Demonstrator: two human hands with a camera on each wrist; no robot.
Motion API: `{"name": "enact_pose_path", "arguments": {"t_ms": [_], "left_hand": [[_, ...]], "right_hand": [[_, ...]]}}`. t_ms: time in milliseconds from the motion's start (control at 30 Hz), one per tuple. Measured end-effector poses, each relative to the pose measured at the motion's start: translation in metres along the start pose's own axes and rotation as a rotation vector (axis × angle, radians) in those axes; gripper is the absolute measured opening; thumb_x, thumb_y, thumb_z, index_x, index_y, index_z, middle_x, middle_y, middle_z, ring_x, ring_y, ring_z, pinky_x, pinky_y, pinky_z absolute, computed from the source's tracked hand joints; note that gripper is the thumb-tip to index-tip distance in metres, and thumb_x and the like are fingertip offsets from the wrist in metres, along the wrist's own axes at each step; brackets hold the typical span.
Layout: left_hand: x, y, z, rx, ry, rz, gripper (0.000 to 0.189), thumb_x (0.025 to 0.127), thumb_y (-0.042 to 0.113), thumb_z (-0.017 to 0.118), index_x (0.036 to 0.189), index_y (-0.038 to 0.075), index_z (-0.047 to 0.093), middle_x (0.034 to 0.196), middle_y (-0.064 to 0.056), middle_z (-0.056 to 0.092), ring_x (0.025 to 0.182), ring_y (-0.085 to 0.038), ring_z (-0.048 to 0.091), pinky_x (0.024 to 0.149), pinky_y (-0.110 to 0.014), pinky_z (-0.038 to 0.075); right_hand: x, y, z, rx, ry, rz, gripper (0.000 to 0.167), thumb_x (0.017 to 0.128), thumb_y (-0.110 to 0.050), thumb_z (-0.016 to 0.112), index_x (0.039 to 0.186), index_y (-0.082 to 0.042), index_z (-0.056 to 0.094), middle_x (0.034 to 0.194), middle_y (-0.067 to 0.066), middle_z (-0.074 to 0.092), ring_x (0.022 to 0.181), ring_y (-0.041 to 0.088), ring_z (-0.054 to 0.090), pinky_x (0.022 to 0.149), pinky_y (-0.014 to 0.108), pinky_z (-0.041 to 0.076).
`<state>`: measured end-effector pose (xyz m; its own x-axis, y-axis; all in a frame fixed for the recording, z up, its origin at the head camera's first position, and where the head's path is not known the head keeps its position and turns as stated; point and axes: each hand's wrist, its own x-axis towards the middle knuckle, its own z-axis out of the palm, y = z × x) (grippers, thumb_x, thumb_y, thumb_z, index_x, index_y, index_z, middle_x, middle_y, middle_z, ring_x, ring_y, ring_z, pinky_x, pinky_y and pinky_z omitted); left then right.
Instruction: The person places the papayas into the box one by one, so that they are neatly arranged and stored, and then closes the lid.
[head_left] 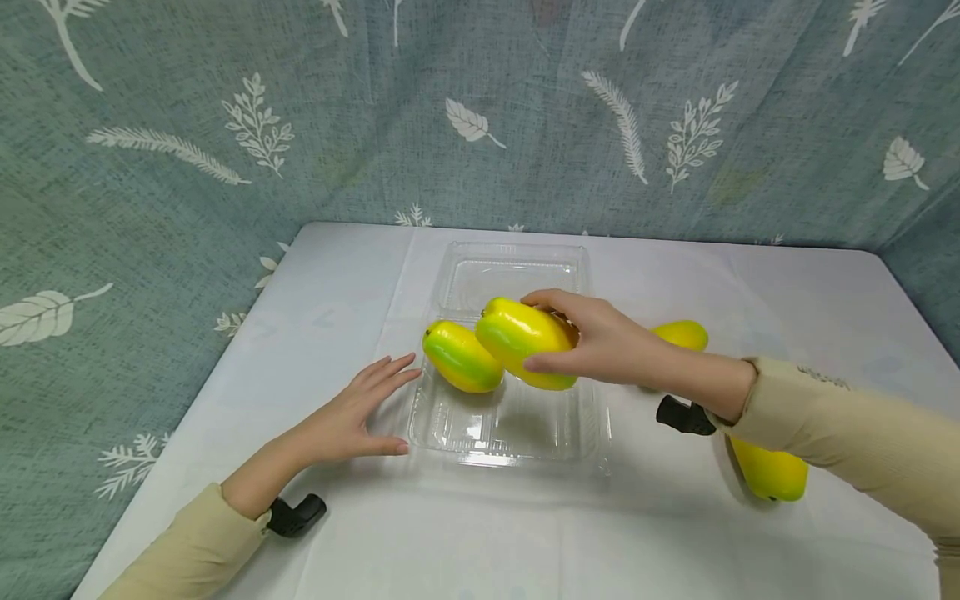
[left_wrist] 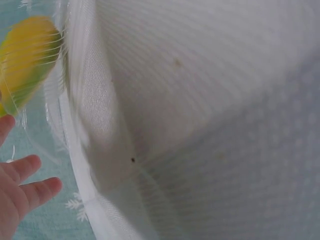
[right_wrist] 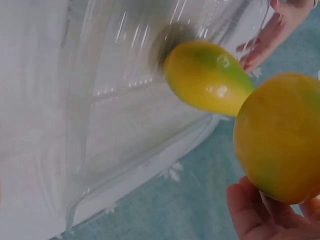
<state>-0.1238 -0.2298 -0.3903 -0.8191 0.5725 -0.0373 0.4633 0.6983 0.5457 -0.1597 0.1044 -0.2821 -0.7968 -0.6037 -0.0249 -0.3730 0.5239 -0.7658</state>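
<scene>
A: Where is the held fruit [head_left: 517,343]?

B: In the right hand [head_left: 600,333], up over the clear box [head_left: 480,458]. The thumb [head_left: 547,363] is on one side and fingers [head_left: 543,297] are on the other, so the hand grips it.

A: And the left hand [head_left: 348,421]?

B: It holds nothing. Its fingers are spread, just beside the box. I can't tell if they touch it. The hands are apart.

A: Is any fruit in the box?

B: Yes, the resting fruit [head_left: 459,358] lies in its left part. I can't tell if the two fruits touch.

A: What could go wrong?

B: I think they could bump. If the held fruit comes down too far left, it could shove the resting fruit, or land on top and roll off. It looks smooth and round, so it might slip if the fingers let go too high.

A: Could the box move?

B: Maybe. It looks thin and light. A knock on its edge might slide it over the table [head_left: 450,533].

A: And the other fruits?

B: The back fruit [head_left: 684,334] and the front fruit [head_left: 772,473] lie near the right sleeve [head_left: 840,425]. If it dips low, it could brush one and make it roll.
</scene>
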Motion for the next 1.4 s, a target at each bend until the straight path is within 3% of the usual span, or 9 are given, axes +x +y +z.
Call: {"name": "enact_pose_path", "arguments": {"t_ms": [267, 867, 1400], "left_hand": [[0.000, 0.000, 0.000, 0.007, -0.001, -0.007, 0.087, 0.072, 0.044, 0.073, 0.143, 0.019, 0.030, 0.153, 0.001, 0.015, 0.137, -0.039, 0.010, 0.100, -0.066, 0.020], [-0.001, 0.000, 0.000, -0.004, 0.001, -0.023, 0.089, 0.071, 0.045, 0.074, 0.144, 0.022, 0.028, 0.153, 0.002, 0.016, 0.137, -0.040, 0.010, 0.098, -0.068, 0.021], [-0.001, -0.001, 0.000, -0.002, -0.007, -0.016, 0.088, 0.072, 0.044, 0.073, 0.144, 0.022, 0.028, 0.153, 0.002, 0.015, 0.137, -0.039, 0.011, 0.099, -0.067, 0.020]], "right_hand": [[0.012, -0.007, 0.023, -0.007, -0.032, -0.035, 0.059, 0.076, -0.028, 0.074, 0.127, -0.014, 0.049, 0.113, -0.002, 0.057, 0.093, 0.015, 0.053, 0.078, 0.029, 0.048], [0.020, -0.007, 0.073, -0.231, -0.111, -0.102, 0.055, 0.074, -0.027, 0.071, 0.122, -0.010, 0.051, 0.109, 0.002, 0.058, 0.094, 0.016, 0.051, 0.074, 0.026, 0.046], [0.029, -0.009, 0.098, -0.313, -0.191, -0.068, 0.058, 0.077, -0.030, 0.067, 0.126, -0.010, 0.045, 0.116, 0.007, 0.050, 0.095, 0.015, 0.048, 0.079, 0.027, 0.045]]}}
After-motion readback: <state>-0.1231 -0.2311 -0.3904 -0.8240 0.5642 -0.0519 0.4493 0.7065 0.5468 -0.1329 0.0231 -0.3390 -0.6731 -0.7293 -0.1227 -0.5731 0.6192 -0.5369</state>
